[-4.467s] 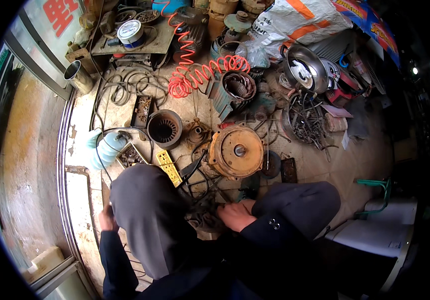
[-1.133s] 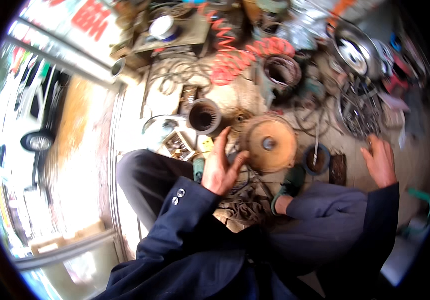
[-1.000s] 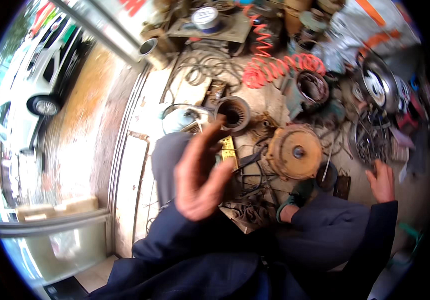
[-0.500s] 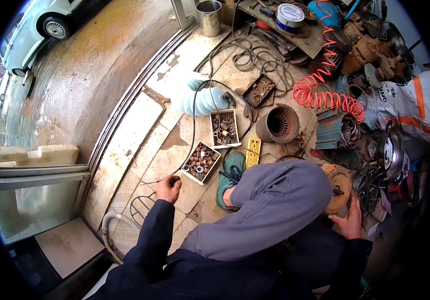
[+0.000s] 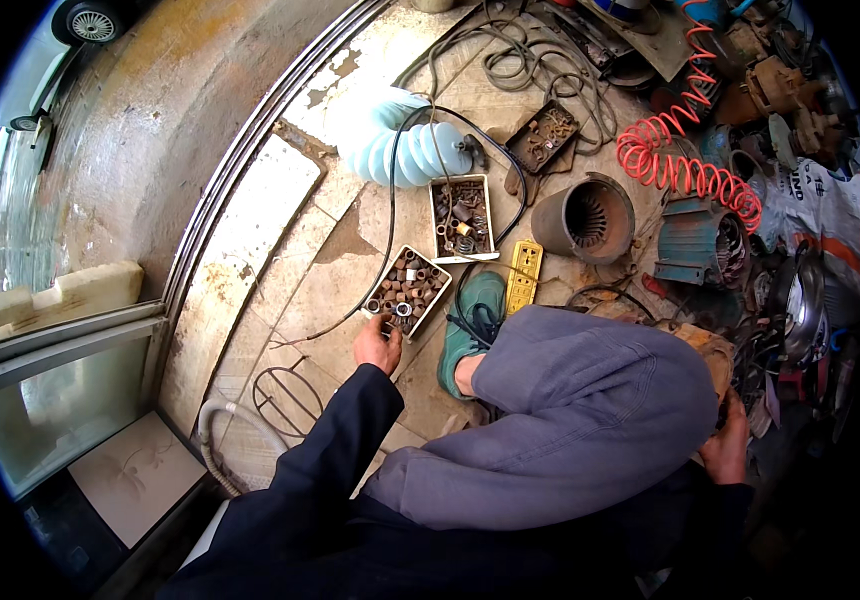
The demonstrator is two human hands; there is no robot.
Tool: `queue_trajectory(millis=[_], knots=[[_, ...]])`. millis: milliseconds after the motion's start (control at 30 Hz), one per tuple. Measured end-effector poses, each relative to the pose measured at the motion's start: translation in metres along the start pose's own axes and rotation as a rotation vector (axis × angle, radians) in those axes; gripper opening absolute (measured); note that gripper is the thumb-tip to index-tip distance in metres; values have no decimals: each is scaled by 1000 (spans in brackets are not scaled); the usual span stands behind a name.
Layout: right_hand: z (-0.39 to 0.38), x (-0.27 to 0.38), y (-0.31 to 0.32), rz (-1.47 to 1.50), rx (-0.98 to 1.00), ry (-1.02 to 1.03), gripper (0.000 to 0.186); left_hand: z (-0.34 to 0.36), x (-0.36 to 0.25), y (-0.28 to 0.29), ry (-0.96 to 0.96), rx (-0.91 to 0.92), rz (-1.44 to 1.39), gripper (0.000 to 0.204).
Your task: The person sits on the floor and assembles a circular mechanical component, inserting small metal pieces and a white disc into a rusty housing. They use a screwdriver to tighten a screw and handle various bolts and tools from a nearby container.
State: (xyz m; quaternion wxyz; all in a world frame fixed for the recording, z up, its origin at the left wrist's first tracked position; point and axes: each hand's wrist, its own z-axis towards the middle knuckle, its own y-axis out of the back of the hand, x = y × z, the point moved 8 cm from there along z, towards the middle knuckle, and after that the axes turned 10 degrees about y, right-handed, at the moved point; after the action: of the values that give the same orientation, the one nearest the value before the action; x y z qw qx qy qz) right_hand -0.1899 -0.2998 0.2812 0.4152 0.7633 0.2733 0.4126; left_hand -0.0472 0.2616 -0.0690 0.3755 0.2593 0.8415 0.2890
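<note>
My left hand (image 5: pixel 378 345) reaches to the near corner of a white tray of rusty sockets and nuts (image 5: pixel 409 290) on the tiled floor, fingers touching the parts at its edge; whether it grips one I cannot tell. My right hand (image 5: pixel 728 447) rests low at the right, beside my bent knee in grey trousers (image 5: pixel 590 400), against the brown motor part (image 5: pixel 705 350) that the knee mostly hides. A second white tray of metal parts (image 5: pixel 461 215) lies just beyond the first.
A pale blue ribbed insulator (image 5: pixel 405 150), black cables (image 5: pixel 510 70), a dark cylindrical motor housing (image 5: pixel 582 218), a yellow flat tool (image 5: pixel 525 275), a red coiled hose (image 5: pixel 685 170) and heaps of scrap metal at the right. Sliding-door rails (image 5: pixel 240 170) run at the left.
My view has swung left from the motor to the trays. My left hand came down from near my face to the nearer tray; my right hand stays by the motor.
</note>
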Motion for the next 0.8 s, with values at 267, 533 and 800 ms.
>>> queue_trajectory(millis=[267,533,800], knots=[[2,-2,4,-147,-24,35,91,17,-31,-1,-32,-64,115,41],[0,-1,6,-146,1,-14,91,28,-64,0,65,-26,286,36],[-1,7,5,-58,9,-63,99,34,-68,-15,-61,8,252,34]])
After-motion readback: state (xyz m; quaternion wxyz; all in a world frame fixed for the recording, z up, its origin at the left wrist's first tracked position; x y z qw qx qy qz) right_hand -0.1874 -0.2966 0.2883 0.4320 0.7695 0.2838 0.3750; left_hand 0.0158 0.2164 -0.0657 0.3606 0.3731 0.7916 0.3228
